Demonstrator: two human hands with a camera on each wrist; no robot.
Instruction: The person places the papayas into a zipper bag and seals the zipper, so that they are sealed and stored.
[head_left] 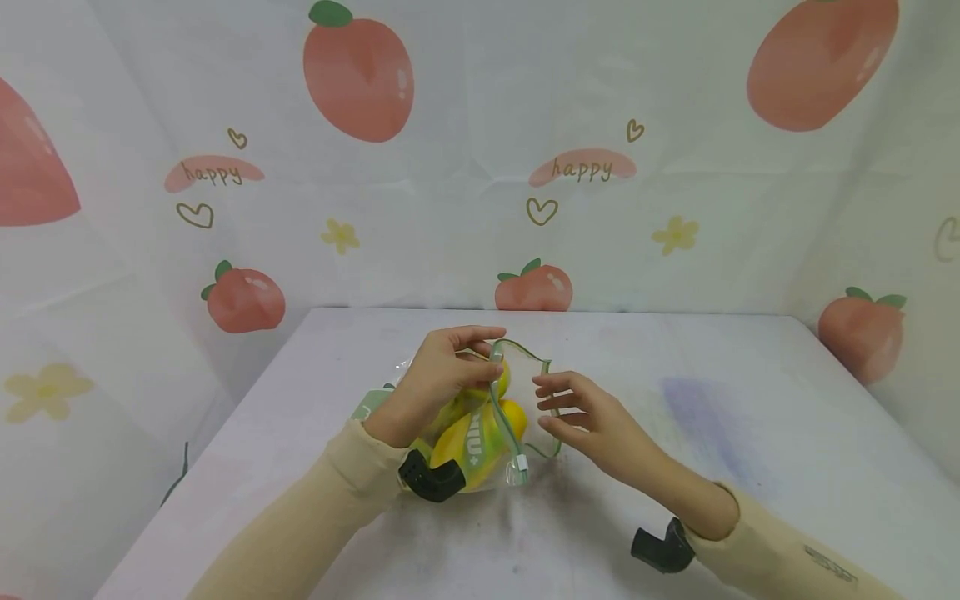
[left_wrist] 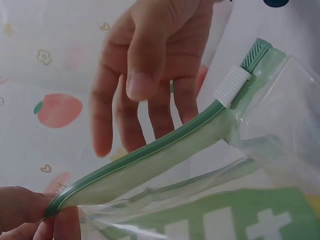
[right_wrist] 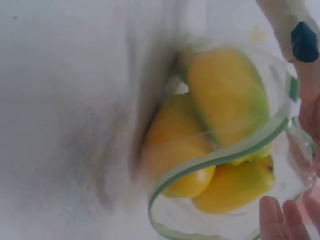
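A clear plastic zip bag (head_left: 491,479) with a green zip rim (left_wrist: 145,150) stands on the table, its mouth spread toward the right. Inside lie three yellow-green mangoes (right_wrist: 227,95), partly seen through the printed plastic. My left hand (head_left: 442,379) pinches the bag's rim between thumb and fingers. A white slider (left_wrist: 233,86) sits near one end of the zip. My right hand (head_left: 592,421) is beside the mouth, its fingers loosely bent and holding nothing, the fingertips close to the far rim.
The white table (head_left: 750,467) extends around the bag and bears a faint purple smudge. Behind it hangs a pale curtain (head_left: 450,225) printed with red fruit. Each wrist carries a black camera mount (head_left: 435,477).
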